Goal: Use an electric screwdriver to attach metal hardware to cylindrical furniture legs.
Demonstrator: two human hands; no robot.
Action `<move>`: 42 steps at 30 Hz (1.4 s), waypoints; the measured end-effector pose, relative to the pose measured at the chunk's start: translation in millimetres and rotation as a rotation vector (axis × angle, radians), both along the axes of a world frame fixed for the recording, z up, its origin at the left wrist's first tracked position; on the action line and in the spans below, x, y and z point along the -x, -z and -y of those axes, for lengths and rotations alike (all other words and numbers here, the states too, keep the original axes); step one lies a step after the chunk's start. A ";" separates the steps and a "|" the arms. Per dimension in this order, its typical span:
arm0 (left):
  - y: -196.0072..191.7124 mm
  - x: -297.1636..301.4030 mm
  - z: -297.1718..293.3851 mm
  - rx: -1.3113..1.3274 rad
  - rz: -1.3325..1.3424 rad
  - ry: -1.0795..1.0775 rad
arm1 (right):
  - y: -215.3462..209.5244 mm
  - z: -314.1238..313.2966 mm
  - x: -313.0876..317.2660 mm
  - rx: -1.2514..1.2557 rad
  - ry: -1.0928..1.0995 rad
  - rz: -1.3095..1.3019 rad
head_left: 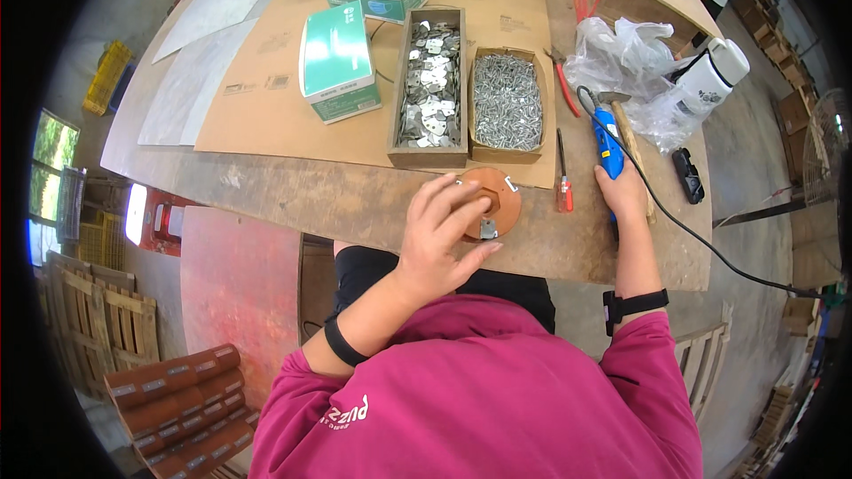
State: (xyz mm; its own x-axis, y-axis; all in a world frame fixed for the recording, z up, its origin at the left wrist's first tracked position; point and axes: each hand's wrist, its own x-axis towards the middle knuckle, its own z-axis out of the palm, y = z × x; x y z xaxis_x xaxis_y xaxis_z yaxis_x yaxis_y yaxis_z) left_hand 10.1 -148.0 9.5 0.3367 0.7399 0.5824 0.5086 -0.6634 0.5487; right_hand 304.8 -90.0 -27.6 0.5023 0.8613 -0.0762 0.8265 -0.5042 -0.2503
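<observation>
My left hand (444, 231) rests with fingers spread on a round brown wooden disc (499, 195) lying on the worktable (311, 200). A small metal bracket (488, 229) sits on the disc by my thumb. My right hand (624, 195) is closed on a blue corded power screwdriver (607, 144), lying flat on the table to the right of the disc. Its black cable (683, 226) trails off to the right.
Behind the disc stand a wooden tray of metal plates (430, 89) and a box of screws (507, 105). Two green boxes (337, 62) lie on cardboard. A red-handled screwdriver (564, 186), red pliers (566, 89), plastic bags (621, 58) and a white bottle (710, 80) lie to the right. Brown discs (182, 408) are stacked on the floor.
</observation>
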 end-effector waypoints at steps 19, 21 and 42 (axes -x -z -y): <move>-10.5 -61.9 -153.4 0.305 -1.051 -0.016 | 6.3 10.5 -2.9 -0.146 -0.026 -0.051; -5.5 -59.4 -156.2 0.287 -0.932 0.010 | 3.5 7.7 -1.4 -0.160 -0.033 -0.053; -42.2 27.2 -4.6 0.984 0.705 0.542 | -122.9 51.1 36.5 -0.837 -0.285 -1.410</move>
